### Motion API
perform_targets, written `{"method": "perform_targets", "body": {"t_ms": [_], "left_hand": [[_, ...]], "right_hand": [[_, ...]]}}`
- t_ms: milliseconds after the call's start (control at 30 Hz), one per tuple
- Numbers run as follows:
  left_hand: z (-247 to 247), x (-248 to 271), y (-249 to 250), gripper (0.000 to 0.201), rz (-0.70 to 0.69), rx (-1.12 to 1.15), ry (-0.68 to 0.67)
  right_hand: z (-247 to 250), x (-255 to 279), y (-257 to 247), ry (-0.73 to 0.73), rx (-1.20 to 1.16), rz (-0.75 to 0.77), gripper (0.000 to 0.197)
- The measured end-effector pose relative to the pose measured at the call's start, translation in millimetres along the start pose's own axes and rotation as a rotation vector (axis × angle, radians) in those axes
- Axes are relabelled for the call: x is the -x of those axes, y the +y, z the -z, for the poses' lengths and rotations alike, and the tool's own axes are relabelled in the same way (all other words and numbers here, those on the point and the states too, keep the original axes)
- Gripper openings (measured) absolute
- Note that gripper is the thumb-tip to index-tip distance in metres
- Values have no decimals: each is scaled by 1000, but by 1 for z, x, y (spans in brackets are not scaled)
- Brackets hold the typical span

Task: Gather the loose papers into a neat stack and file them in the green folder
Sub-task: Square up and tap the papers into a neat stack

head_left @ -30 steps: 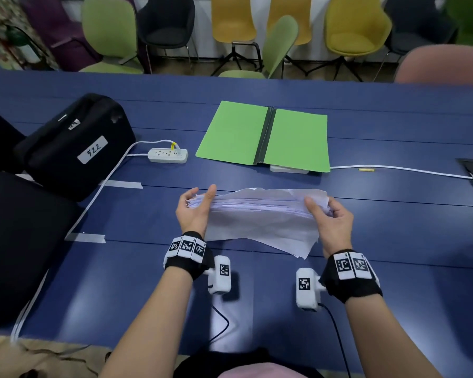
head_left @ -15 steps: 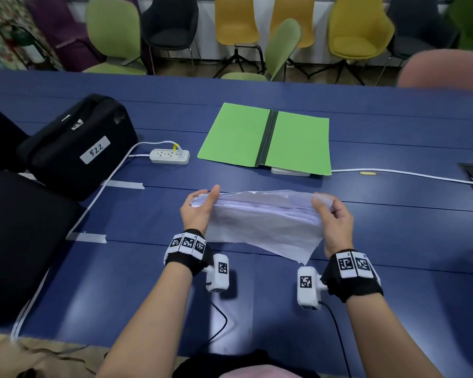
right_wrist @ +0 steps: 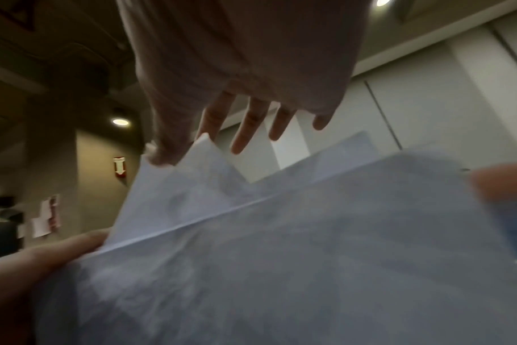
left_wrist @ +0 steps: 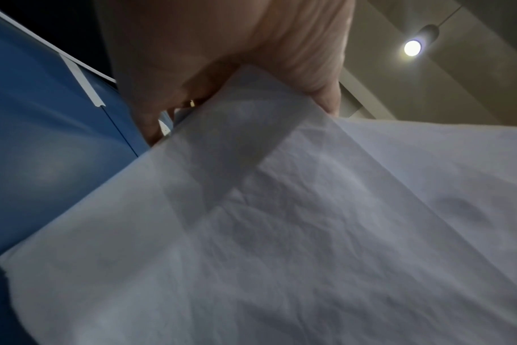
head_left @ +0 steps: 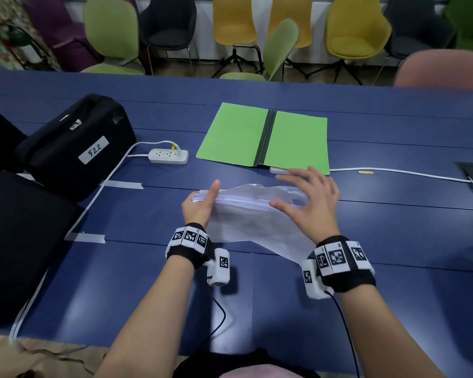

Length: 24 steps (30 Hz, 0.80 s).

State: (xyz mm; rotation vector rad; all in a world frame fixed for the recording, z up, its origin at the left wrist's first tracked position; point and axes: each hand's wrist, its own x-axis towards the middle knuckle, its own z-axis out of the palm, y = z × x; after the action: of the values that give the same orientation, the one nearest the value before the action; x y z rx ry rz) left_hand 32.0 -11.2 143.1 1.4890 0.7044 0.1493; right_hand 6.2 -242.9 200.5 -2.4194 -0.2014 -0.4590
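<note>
My left hand (head_left: 198,207) pinches the left edge of the papers (head_left: 251,214) | my right hand (head_left: 310,199) spread flat over their right end, gripping nothing | green folder (head_left: 262,137) lies open just beyond my fingertips | risk: one-sided hold, uneven sheets may fan or slide out.

A meeting room in an office: a long blue worktop (head_left: 393,214) with many colourful chairs (head_left: 350,31) behind it.

Black wristbands (head_left: 188,249) bearing white square-coded tags.
</note>
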Motion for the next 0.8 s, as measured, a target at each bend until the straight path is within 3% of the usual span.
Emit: {"method": "perform_targets", "body": {"t_ms": [67,133,233,333,500,600,700,800], "left_hand": [[1,2,1,41,-2,5,-6],[2,3,2,42,5,12,-12],[3,2,3,40,16,27,-8],[3,3,2,39,18,19,-3],[-1,3,3,41,17,29,-4],[0,4,2,39,15,23,-20],[0,5,2,39,10,21,-22],[-1,6,6,40,14,19,-11]], "right_hand": [[-7,-8,-6,-62,-72,42,14],[-9,-13,-9,-20,-262,-4,3],[-3,-9,-1,160,-524,-173,15],[1,3,19,209,-525,-304,30],[7,10,24,245,-528,-292,26],[8,5,14,62,-571,-217,12],[-2,-6,7,-193,-412,-128,34],[-11,-19,-5,-219,-170,-114,19]]}}
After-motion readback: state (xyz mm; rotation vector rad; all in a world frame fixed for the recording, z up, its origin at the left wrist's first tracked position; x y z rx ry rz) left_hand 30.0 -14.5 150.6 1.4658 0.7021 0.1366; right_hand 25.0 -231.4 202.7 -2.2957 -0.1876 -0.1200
